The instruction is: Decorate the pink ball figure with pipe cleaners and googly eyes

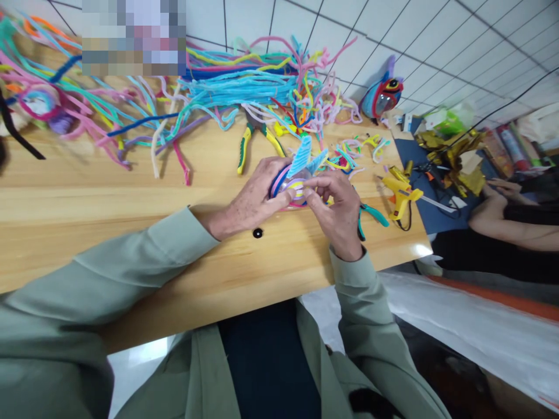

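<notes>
Your left hand (255, 201) is wrapped around the left side of a small round pipe-cleaner piece (292, 185), thumb and fingers closed on its rim, and your right hand (338, 206) comes in from the right with its fingertips pinched together on the near edge of the same piece. Both hands are on it, so neither has to reach; the piece sits between them, just above the tabletop (109, 198), near the middle of the scene. It looks like a clear dome ringed in pink, purple and yellow, with two light-blue fuzzy fins (305, 156) standing up from its far side and leaning away to the right, and that is the direction its long line runs. Just near your left wrist lies a small black button-like disc (257, 233) on the wood. Right of your right hand, partly under it, a pair of teal-handled pliers (371, 216), and beyond that a yellow glue gun (399, 192) near the tabletop's right edge. Farther off, yellow-handled pliers (253, 145) lie in front of a big tangle of coloured pipe cleaners (236, 93) that spreads across the far side. A finished fish figure (382, 93) stands at the far right corner. Off to the right, another person's arm (506, 224) rests by gold foil scraps (454, 154).
</notes>
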Tool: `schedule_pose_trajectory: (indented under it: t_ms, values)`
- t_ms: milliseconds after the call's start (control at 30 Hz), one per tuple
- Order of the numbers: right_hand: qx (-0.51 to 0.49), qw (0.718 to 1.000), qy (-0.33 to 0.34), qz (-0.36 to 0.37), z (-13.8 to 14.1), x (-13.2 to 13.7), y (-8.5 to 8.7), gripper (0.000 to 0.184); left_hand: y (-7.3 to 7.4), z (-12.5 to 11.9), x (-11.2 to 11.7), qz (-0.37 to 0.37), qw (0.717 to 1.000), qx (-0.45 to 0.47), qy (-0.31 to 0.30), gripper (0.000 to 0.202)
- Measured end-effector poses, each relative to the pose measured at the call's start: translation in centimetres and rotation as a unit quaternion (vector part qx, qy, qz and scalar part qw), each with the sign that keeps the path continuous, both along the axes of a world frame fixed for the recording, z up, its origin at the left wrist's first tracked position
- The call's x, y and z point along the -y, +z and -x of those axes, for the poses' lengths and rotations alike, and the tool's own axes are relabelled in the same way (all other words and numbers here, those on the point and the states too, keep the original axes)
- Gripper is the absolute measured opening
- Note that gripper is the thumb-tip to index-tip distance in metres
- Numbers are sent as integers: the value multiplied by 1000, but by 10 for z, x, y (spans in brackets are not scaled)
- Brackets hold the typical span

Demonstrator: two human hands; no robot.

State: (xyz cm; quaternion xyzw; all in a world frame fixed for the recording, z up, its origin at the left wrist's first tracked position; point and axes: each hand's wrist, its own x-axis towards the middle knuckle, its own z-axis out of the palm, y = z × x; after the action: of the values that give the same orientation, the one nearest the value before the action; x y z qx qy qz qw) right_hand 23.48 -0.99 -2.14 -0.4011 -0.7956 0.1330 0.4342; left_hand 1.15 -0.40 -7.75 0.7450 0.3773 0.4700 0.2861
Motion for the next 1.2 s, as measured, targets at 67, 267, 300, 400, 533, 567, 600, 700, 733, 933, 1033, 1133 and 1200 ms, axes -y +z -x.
schedule_pose_trajectory:
  t_ms: [67, 267, 300, 400, 533, 567, 600, 700, 733, 933, 1033, 1133, 1200]
  values:
    - [-14, 1000, -1, 0, 0, -1, 0, 7, 1, 0, 0, -1, 1000, 4, 0, 69]
    - [4, 1000, -7, -10, 0, -2, 0, 6, 2, 0, 0, 1, 1000, -1, -4, 70]
    - [10, 1000, -6, -13, 0, -2, 0, 6, 2, 0, 0, 1, 1000, -2, -4, 70]
    - [33, 999, -11, -22, -1, -2, -1, 7, 2, 0, 0, -2, 1000, 0, -3, 70]
    - [47, 998, -17, -45, -1, -3, 0, 9, 2, 1, 0, -5, 1000, 0, -5, 68]
    - [49, 997, -17, -52, -1, -2, 0, 9, 2, 1, 0, -5, 1000, -1, -6, 68]
    - [51, 997, -18, -57, 0, -2, 0, 10, 2, 1, 0, -5, 1000, -1, -7, 68]
    - [52, 996, -17, -65, 0, -2, 1, 11, 1, 0, -1, -10, 1000, -4, -8, 67]
    - [48, 997, -12, -67, 0, -2, 1, 12, 1, 0, -1, -13, 1000, -6, -7, 66]
    - [40, 995, 12, -89, 1, -2, 1, 18, 0, 0, -1, -25, 1000, -18, -3, 66]
    - [46, 994, 8, -102, 1, -1, 1, 17, 0, 0, -1, -26, 1000, -12, -3, 66]
    - [41, 994, 11, -104, 1, -1, -1, 19, -1, 0, 0, -21, 1000, -2, -5, 67]
    - [27, 995, 15, -92, 1, -2, -4, 18, 0, 0, 0, -9, 1000, 11, -6, 66]
